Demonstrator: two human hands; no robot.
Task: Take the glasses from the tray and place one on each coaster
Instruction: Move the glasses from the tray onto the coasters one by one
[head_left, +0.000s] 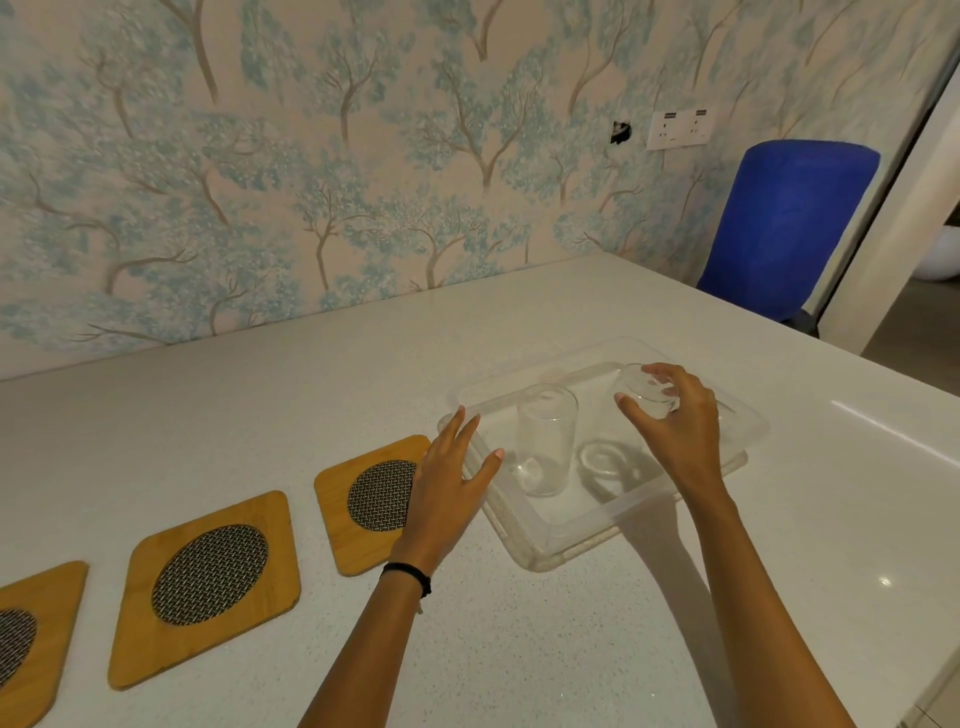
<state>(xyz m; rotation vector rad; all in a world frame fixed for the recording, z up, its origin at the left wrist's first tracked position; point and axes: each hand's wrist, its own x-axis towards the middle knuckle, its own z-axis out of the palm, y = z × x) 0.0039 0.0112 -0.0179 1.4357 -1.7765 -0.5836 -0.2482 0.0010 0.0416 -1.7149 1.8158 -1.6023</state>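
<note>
On the tray (597, 540) your right hand (675, 431) grips one glass (641, 397), left hand (447, 483) spread empty; all three coasters (218, 577) still bare.

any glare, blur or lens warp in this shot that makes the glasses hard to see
Head view: wide-angle warp bends the counter edge; a bright glare streak lies on the counter at right; the clear glasses nearly vanish against the clear tray, especially the glass in the right hand, which looks slightly smeared.
</note>
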